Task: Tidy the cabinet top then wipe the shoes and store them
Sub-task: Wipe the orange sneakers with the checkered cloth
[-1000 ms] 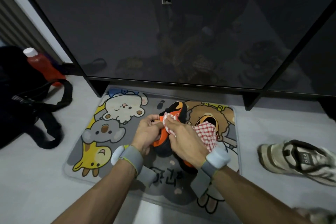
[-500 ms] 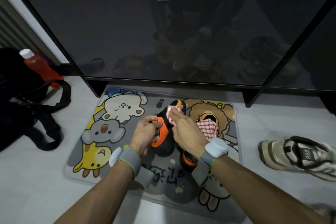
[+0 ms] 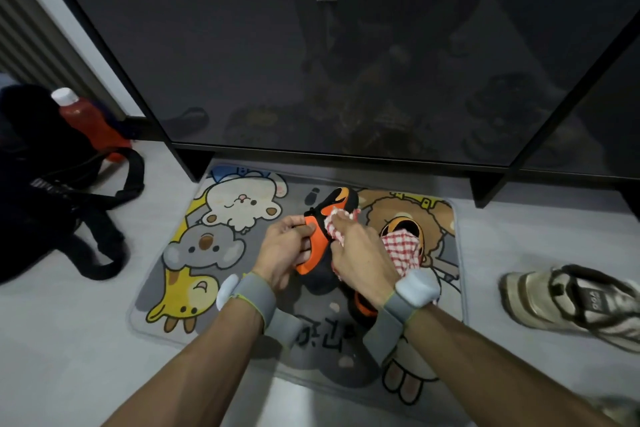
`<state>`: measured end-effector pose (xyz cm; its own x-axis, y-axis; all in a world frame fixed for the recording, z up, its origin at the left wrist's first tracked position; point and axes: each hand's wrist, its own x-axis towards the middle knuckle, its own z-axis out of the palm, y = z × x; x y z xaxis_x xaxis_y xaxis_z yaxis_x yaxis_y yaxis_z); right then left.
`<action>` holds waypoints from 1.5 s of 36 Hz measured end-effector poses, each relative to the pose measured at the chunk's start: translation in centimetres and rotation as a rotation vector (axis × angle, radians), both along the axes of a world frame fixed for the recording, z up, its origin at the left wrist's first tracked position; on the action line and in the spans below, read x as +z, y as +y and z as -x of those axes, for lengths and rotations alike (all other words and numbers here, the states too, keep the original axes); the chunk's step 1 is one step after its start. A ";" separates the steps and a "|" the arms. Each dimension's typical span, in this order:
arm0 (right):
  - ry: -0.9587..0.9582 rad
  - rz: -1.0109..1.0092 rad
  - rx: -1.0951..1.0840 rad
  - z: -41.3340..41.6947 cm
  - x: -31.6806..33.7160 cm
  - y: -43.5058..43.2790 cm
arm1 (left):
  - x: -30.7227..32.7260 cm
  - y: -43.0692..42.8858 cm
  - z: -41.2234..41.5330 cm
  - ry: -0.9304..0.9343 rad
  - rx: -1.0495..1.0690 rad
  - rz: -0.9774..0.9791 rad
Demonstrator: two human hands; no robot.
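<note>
Orange and black, the shoe (image 3: 320, 246) is held just above a cartoon-animal floor mat (image 3: 207, 253), toe pointing away from the person toward the cabinet. The left hand (image 3: 282, 253) grips it from the left, thumb and fingers curled round its orange side. The right hand (image 3: 360, 260) is clamped on a red-and-white checked cloth (image 3: 401, 250); its fingertips press a bunched corner of the cloth against the upper part of the shoe, while the rest of the cloth trails out to the right behind the hand.

The loose end of the cloth drapes over a second orange and black shoe (image 3: 401, 224), which lies on the mat just to the right of the first and is partly hidden by the right wrist. Each wrist wears a grey band with a pale device on it.

Beyond the mat stands the cabinet (image 3: 242, 45), with closed dark glass doors through which dim shapes of shoes show. On the pale floor to the right, well apart from the mat, lies a beige sneaker (image 3: 571, 298) with dark laces. To the left sits a black bag (image 3: 45, 184), with a red bottle (image 3: 86, 118) with a white cap beside it.
</note>
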<state>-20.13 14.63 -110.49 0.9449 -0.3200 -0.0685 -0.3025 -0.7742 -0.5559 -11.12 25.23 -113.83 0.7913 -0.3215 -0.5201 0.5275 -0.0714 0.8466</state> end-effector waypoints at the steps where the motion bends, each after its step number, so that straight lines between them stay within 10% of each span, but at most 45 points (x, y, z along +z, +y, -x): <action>1: -0.004 -0.010 0.019 -0.2 -0.2 -0.3 | 0.1 -0.1 0.0 0.002 -0.004 0.009; 54: -0.064 0.116 0.250 -0.9 0.9 0.8 | 1.5 -0.1 -2.2 0.147 0.199 0.137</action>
<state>-19.24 15.42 -109.57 0.9968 -0.0782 0.0171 -0.0609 -0.8799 -0.4711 -8.95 25.17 -112.37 0.7648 -0.2430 -0.5966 0.6378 0.1556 0.7543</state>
